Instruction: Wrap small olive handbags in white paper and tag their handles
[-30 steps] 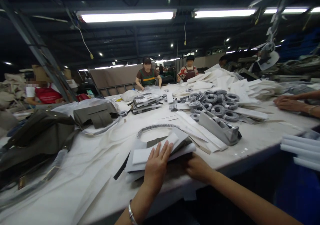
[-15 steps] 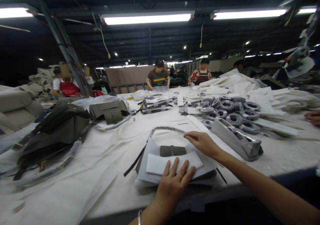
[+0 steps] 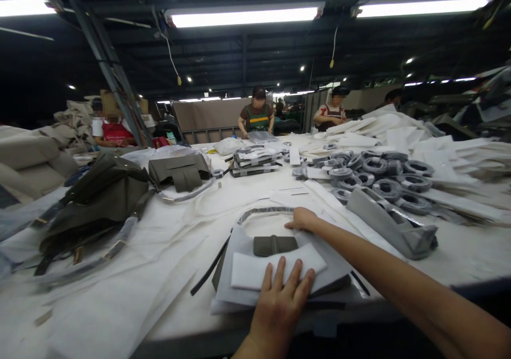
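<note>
A dark olive handbag lies flat before me at the table's front edge, mostly covered by a thin white sheet. Its flap tab shows through a gap in the sheet. Across the front rests a white foam pad, pressed by my left hand with its fingers spread flat. My right hand is closed at the right side of the bag's wrapped handle, which arches away from me. The fingertips there are partly hidden. Dark straps stick out at both sides.
Olive bags lie on white sheets to the left. On the right are a grey wrapped bag, many coiled wrapped straps and piled white sheets. Stacked wrapped pieces stand farther back. Co-workers stand across the table.
My right hand has slid slightly along the handle, its fingers turning downward and curling more. My left hand stays on the foam pad. The camera view has shifted slightly.
</note>
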`<state>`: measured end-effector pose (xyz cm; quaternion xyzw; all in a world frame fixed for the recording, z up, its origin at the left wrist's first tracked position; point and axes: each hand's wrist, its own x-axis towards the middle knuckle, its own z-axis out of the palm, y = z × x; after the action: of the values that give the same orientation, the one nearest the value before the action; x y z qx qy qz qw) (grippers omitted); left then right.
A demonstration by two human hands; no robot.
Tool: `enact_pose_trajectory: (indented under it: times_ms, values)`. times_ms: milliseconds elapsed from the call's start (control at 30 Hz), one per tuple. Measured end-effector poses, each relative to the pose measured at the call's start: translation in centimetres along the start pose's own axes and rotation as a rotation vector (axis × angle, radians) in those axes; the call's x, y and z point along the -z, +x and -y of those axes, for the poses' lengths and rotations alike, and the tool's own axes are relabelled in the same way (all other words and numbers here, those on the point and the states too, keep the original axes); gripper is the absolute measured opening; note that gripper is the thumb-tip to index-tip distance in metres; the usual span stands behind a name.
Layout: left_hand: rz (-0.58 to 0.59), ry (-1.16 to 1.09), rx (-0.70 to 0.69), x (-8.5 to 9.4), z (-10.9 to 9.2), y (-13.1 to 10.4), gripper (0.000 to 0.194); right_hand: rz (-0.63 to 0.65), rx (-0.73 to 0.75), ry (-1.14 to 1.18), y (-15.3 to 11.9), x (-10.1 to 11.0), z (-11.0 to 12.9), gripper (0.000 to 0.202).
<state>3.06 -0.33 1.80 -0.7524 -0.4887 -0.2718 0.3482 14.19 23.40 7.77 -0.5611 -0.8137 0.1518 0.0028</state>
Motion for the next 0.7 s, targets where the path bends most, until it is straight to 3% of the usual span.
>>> enact_pose_trajectory:
  times_ms: [167,333,467,700]
  values:
    - [-0.007,0.001,0.019,-1.3,-0.5,-0.3,0.041,0.150,-0.123,0.178,0.3,0.0,-0.3,0.027]
    - [-0.012,-0.018,0.022,-0.9,-0.4,-0.2,0.038,0.170,-0.146,0.432,-0.2,0.4,-1.3,0.023]
    - [-0.015,-0.029,0.025,-0.2,-0.2,0.2,0.037,0.117,-0.108,0.670,-1.0,1.1,-2.1,0.023]
    - [-0.005,-0.031,0.025,-0.2,-0.1,0.4,0.036,-0.100,-0.039,0.963,-0.9,1.9,-2.6,0.023]
